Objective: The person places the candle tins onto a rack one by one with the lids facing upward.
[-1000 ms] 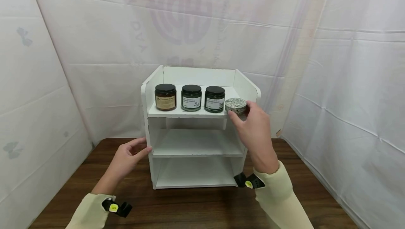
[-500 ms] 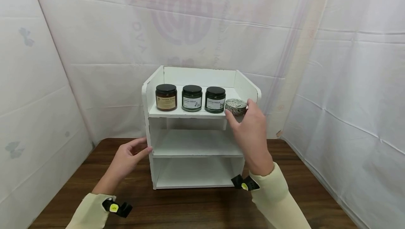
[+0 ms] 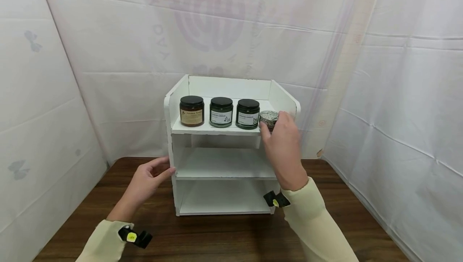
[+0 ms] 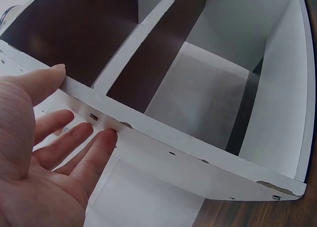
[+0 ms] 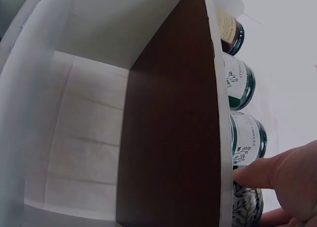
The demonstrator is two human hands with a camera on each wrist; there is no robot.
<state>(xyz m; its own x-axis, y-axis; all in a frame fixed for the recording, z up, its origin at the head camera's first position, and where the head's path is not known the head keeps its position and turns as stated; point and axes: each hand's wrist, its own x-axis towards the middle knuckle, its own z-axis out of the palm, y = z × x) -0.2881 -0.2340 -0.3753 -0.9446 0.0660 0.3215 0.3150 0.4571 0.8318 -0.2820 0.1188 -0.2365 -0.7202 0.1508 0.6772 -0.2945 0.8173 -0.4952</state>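
While the right hand (image 3: 283,149) wraps its fingers round the tin (image 3: 268,118), the tin sits at the right end of the top shelf, just beside the third jar (image 3: 247,114). Thumb and fingers curl on either side of the tin; the wrist view shows the thumb (image 5: 277,175) across the shelf's front edge with the tin (image 5: 247,207) below it. Whether the tin's base rests fully on the shelf I can't tell, the hand covers it.

Left hand (image 3: 146,179) is flat and relaxed, fingers straight, tips touching the rack's (image 3: 173,161) left side panel near the middle shelf. Left wrist view confirms: fingers (image 4: 81,138) spread against the white panel (image 4: 148,138), holding nothing. Likely bracing the rack so it doesn't slide or tip while the other hand works on top.

Rack: white, three tiers, on a dark wood table (image 3: 217,238). Top tier has low side and back walls, which keeps the row contained. Three dark-lidded jars stand upright in a line along the front edge: amber jar (image 3: 191,111) leftmost, then two green ones (image 3: 221,112), labels facing out. Tin closes the row on the right. Middle and bottom shelves hold nothing visible.

White sheeting hangs behind and to both sides.
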